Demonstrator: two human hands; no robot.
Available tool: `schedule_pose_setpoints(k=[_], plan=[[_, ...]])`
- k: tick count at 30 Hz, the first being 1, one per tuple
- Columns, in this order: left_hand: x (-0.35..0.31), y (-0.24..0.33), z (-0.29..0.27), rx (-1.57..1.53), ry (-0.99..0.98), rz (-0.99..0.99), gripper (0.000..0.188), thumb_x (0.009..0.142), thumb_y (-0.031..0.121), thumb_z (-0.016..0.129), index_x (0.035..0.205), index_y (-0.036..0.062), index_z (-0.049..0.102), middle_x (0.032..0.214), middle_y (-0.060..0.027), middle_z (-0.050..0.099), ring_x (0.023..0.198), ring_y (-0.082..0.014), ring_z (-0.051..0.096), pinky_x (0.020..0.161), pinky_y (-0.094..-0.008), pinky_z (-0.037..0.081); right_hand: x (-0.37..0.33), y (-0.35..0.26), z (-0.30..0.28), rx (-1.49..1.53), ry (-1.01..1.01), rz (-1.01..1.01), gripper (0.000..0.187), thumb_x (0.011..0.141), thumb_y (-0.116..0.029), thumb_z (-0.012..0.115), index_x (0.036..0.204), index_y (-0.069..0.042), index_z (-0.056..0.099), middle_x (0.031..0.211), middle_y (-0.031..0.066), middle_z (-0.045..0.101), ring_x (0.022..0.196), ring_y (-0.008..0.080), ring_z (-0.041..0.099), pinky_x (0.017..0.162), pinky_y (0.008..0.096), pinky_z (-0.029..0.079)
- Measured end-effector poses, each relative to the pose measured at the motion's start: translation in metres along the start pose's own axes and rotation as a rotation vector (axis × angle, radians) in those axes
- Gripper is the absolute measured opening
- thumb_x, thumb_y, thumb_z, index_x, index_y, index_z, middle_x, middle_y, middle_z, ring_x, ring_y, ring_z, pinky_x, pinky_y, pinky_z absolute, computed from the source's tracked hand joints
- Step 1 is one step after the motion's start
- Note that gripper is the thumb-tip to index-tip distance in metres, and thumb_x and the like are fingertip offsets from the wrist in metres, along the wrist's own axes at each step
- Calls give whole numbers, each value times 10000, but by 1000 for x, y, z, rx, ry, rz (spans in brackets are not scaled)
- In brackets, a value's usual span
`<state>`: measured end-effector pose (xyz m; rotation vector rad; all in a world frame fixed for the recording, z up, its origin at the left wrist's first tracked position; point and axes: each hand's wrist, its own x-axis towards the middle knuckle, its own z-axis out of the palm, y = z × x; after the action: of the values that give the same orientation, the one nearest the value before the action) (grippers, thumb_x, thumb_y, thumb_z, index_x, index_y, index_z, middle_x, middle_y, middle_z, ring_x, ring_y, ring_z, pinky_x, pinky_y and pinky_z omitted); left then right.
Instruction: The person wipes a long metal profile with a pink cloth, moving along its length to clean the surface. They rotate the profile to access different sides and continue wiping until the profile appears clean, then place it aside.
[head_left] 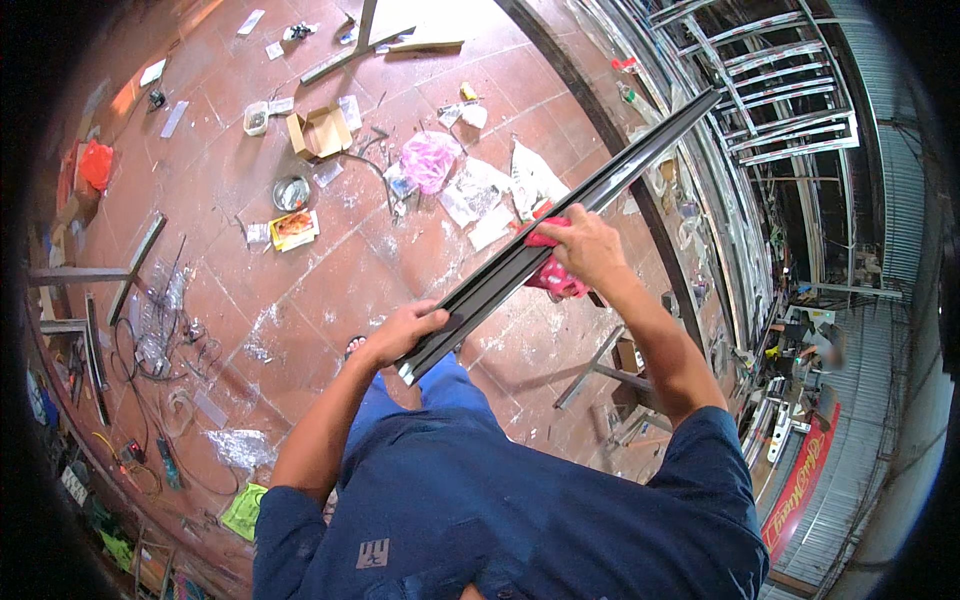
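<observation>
A long dark metal profile (pixel 482 303) with lengthwise grooves slants across in front of me, its near end by my left side and its far end toward the upper right. My left hand (pixel 402 333) grips it close to the near end, thumb over the top face. Farther along the bar, my right hand (pixel 592 248) presses a pink-red patterned cloth (pixel 560 280) around it. Part of the cloth hangs below the profile's edge. The right fingertips are partly hidden by the cloth and bar.
Scattered over the tiled floor (pixel 300 335) are an open cardboard box (pixel 320 131), a pink plastic bag (pixel 430 162), a metal bowl (pixel 292 192) and cables. Metal stands rise at left (pixel 140 268) and right (pixel 600 368). Racks of long profiles (pixel 735 250) line the right side.
</observation>
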<state>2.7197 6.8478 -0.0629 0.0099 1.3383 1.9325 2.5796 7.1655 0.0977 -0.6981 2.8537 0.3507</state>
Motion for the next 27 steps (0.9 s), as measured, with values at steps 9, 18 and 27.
schedule_pose_setpoints(k=[9, 18, 27], plan=[[-36, 31, -29, 97, 5, -249, 762, 963, 629, 729, 1413, 20, 645, 1159, -14, 705, 1033, -107, 619, 915, -302, 513, 40, 193, 43, 97, 206, 12, 421, 855, -167, 697, 1240, -312, 783, 1083, 130, 614, 1001, 344, 701, 803, 464, 600], [133, 140, 113, 751, 193, -175, 1040, 682, 439, 929, 1509, -8, 484, 1298, -290, 703, 1202, -390, 692, 1042, -451, 521, 50, 193, 33, 197, 198, -120, 321, 855, -161, 692, 1165, -164, 775, 1055, 146, 594, 940, 336, 696, 765, 456, 604], [140, 156, 142, 950, 283, -341, 897, 705, 448, 904, 1428, 97, 508, 1170, -258, 746, 1078, -464, 723, 940, -523, 561, 18, 134, 33, 375, 108, -360, 291, 859, -176, 708, 1147, -202, 740, 1013, 124, 574, 887, 303, 698, 669, 422, 605]])
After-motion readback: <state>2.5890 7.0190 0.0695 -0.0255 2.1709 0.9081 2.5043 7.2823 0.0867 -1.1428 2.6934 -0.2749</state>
